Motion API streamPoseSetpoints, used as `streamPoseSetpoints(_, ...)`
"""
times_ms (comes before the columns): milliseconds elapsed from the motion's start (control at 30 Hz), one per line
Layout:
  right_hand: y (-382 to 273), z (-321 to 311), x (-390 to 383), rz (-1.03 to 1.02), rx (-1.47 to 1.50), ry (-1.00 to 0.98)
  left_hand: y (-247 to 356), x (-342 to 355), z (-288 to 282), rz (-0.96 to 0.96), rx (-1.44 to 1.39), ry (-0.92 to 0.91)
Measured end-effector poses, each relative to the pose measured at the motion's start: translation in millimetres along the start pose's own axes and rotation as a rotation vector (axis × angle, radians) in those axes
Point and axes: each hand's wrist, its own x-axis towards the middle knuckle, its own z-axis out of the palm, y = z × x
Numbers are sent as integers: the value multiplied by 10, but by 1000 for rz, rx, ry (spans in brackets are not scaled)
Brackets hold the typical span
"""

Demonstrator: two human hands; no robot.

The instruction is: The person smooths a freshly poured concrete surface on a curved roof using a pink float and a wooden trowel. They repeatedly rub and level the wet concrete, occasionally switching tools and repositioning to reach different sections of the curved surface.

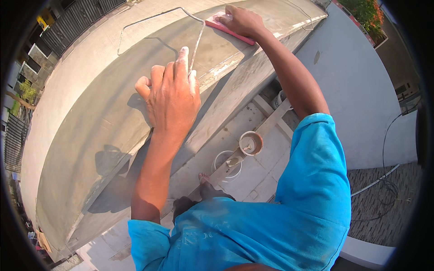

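Observation:
My left hand [172, 97] hovers over or rests on the grey plastered curved ledge [86, 149], fingers apart and slightly bent, fingertips dusted white; whether they touch the surface is unclear. It is beside a bent metal wire [196, 43] rising from the ledge, whose lower end is hidden near my thumb. Higher up, my right hand [239, 21] grips a pink rectangular block [244, 39], pressed flat on the ledge near its inner edge. Another thin wire hook [311, 22] stands at the ledge's far right.
Below are a pot with a brush [251, 142], a white bucket [226, 170] and wooden planks [271, 124] beside my bare foot [203, 179]. A white wall [357, 104] stands right, with a black cable [385, 149]. A gate [68, 25] and plants [27, 90] lie beyond the ledge.

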Motion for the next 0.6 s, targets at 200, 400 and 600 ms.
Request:
streamPoseSetpoints(200,-393,-363,-718,-126,160,-158,-45,-24,90,32,11,1)
streamPoseSetpoints(400,644,-598,-375,349,-194,-2,-22,-313,-120,141,-150,227)
streamPoseSetpoints(600,-1431,-863,-572,-104,445,224,-433,-1287,-761,312,-566,74)
